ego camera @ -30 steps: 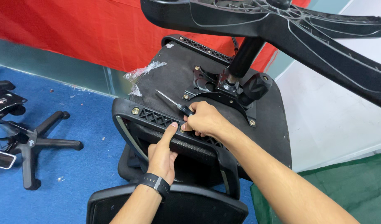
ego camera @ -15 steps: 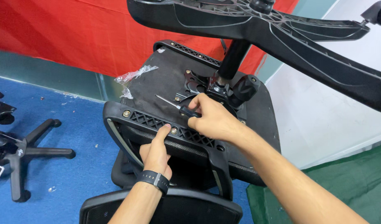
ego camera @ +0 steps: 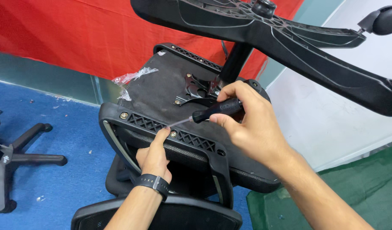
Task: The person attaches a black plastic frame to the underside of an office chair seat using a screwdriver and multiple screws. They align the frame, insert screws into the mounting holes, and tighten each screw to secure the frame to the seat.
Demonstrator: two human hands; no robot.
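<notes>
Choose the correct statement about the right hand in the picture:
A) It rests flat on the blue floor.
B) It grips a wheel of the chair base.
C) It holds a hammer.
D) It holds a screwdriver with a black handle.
D: the right hand is closed around the black handle of a screwdriver, whose thin metal shaft points toward a bolt on the armrest bracket, next to the left hand.

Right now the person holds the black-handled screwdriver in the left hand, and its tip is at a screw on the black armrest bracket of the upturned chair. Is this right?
Not quite. The head view shows the screwdriver in the right hand. The left hand only steadies the armrest bracket beside the screw.
</notes>
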